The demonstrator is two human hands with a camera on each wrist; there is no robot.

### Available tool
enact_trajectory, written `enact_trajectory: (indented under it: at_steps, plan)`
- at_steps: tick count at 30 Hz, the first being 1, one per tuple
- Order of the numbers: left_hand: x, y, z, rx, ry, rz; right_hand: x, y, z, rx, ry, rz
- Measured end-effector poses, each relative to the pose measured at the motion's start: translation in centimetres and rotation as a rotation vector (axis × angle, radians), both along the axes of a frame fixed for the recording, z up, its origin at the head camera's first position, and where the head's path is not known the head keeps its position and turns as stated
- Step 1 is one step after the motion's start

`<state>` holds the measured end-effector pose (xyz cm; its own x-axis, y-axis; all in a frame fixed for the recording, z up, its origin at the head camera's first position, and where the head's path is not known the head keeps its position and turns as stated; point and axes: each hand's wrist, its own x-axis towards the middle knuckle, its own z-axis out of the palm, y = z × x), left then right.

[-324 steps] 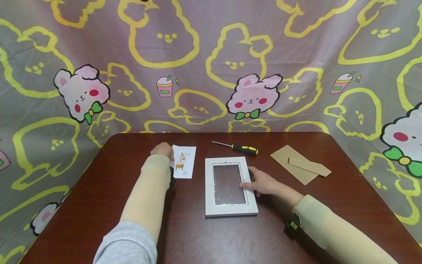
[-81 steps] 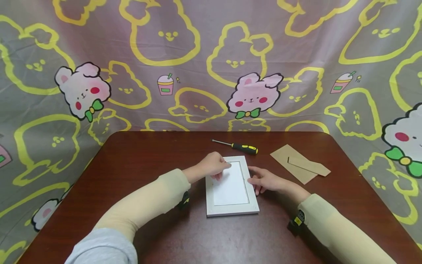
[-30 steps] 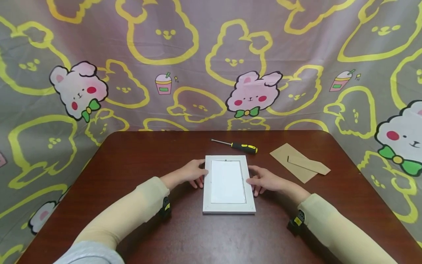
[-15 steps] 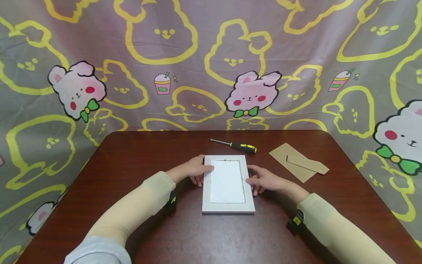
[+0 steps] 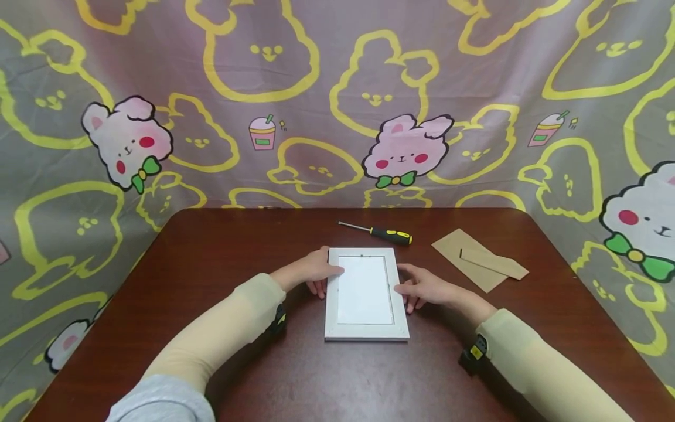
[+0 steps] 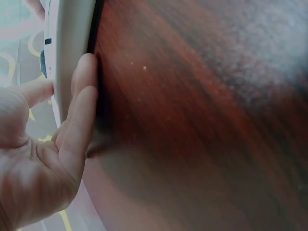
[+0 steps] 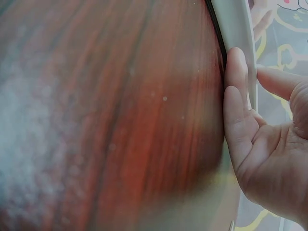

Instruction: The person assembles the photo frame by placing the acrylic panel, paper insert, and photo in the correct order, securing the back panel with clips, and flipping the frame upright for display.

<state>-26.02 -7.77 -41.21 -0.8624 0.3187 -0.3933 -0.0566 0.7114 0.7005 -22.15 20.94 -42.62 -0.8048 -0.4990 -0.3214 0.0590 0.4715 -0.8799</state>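
A white picture frame [image 5: 367,333] lies flat on the table, with a blank white sheet [image 5: 364,291] inside its inner opening. My left hand [image 5: 316,268] grips the frame's upper left side, thumb on top at the sheet's edge and fingers along the outer side. My right hand [image 5: 422,287] holds the right side, its thumb on the rim. In the left wrist view the left hand [image 6: 43,149] has its fingers against the frame's side [image 6: 72,43]. The right wrist view shows the right hand [image 7: 269,144] likewise against the side [image 7: 236,29].
Behind the frame lies a screwdriver [image 5: 390,236] with a black and yellow handle. To the right, a brown backing board [image 5: 461,258] with an attached stand flap [image 5: 506,267] rests on the brown table [image 5: 237,234]. A patterned curtain [image 5: 316,70] hangs around the table.
The printed card at the left is gone from its place, and a white sheet now fills the frame's opening. My left hand has moved from over the sheet to the frame's left side.
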Motion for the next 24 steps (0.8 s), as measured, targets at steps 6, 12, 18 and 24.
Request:
enact_trajectory:
  at_steps: [6,12,18,24]
  plan:
    - [0.4,-0.1,0.2,0.041,-0.026,0.016,0.0,0.0,0.2,0.016,0.009,0.004]
    - [0.4,-0.3,0.2,0.079,-0.054,-0.011,0.0,-0.1,0.3,0.045,0.024,0.0]
    - [-0.5,-1.5,-0.4,0.164,-0.137,-0.078,-0.1,-0.1,0.3,0.064,0.045,0.002]
    - [-0.8,-2.2,-0.3,0.206,-0.205,-0.091,-0.2,-0.1,0.3,0.086,0.06,0.01]
